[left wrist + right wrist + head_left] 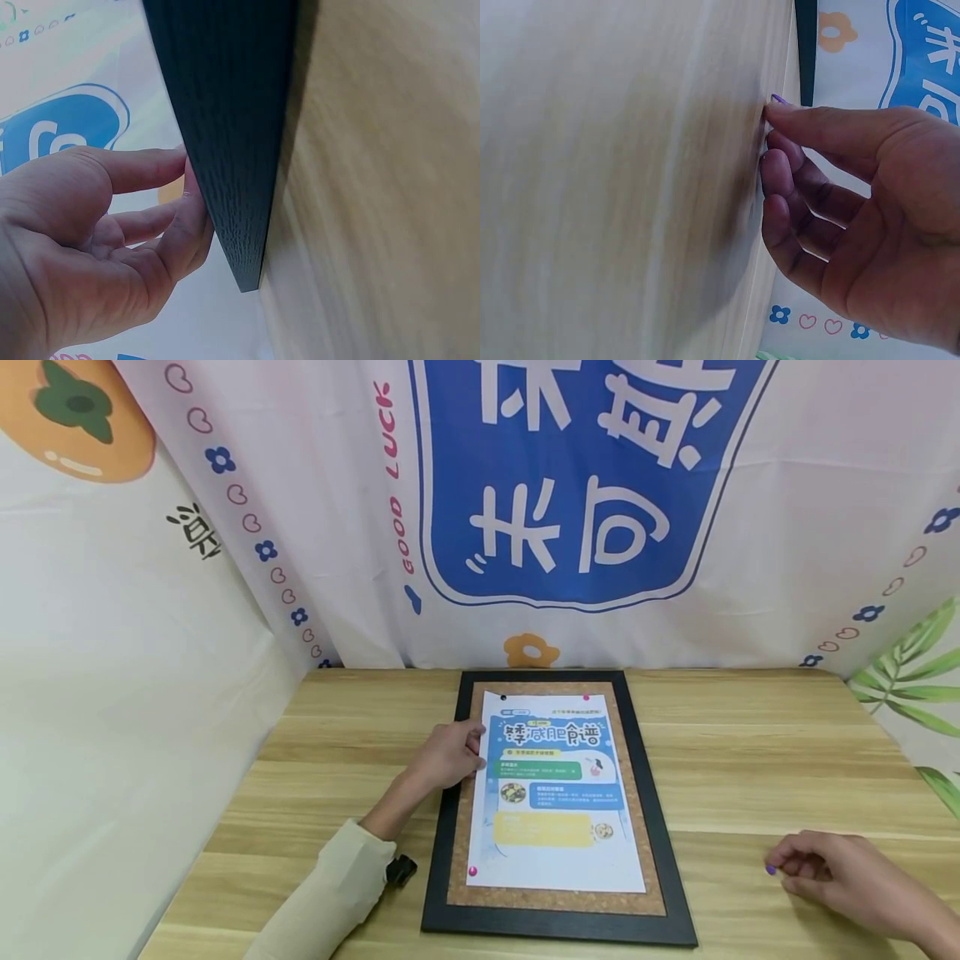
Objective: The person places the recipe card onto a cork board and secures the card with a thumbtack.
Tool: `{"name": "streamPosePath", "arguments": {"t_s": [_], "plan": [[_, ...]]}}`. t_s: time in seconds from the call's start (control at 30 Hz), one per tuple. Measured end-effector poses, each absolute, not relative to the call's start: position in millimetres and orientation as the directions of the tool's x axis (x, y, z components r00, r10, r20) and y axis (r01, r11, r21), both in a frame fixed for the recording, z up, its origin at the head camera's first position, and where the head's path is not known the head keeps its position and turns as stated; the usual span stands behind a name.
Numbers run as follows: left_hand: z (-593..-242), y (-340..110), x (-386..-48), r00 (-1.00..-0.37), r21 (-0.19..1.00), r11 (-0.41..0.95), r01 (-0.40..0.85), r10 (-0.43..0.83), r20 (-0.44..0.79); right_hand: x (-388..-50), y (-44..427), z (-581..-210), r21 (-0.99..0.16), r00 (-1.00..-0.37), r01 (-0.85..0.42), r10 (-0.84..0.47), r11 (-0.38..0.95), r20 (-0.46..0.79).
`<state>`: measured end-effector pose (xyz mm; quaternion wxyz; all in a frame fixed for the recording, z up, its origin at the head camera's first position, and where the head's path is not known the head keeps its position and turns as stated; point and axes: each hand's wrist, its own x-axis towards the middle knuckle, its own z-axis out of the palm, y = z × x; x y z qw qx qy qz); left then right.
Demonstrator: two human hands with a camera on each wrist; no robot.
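A printed sheet [558, 868] lies on a cork board [562, 902] inside a black frame [558, 924]. Push pins sit at its corners: a black push pin [503, 697] at top left, a pink push pin [586, 697] at top right and another pink push pin [472, 871] at bottom left. My left hand [447, 755] rests over the frame's left side, fingertips touching the sheet's left edge; in the left wrist view the frame's side hides those tips. Right of the board, my right hand [843, 877] pinches a small purple push pin [770, 870] between thumb and forefinger, low over the table.
The wooden table [750, 760] carries the board near its middle. A printed cloth [360, 635] hangs directly behind the table's back edge, and a pale cloth [135, 693] hangs at the left. A dark clip-like piece [401, 870] is on the left sleeve.
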<state>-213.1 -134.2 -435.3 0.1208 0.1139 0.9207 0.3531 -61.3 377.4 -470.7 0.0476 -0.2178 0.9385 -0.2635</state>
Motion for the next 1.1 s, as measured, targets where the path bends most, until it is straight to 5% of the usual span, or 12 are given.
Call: {"name": "streamPosePath", "arguments": {"t_s": [0.77, 1.1], "plan": [[-433.7, -135.4, -211.8, -0.944, 0.676, 0.726, 0.126, 0.297, -0.142, -78.2, 346.5, -464.7, -0.519, -0.907, -0.313, -0.413, 0.796, -0.087], [-432.9, -135.0, -211.0, -0.944, 0.672, 0.73, 0.128, 0.297, -0.143, -86.2, 321.5, -463.1, -0.567, -0.865, -0.425, -0.501, 0.705, 0.026]]}}
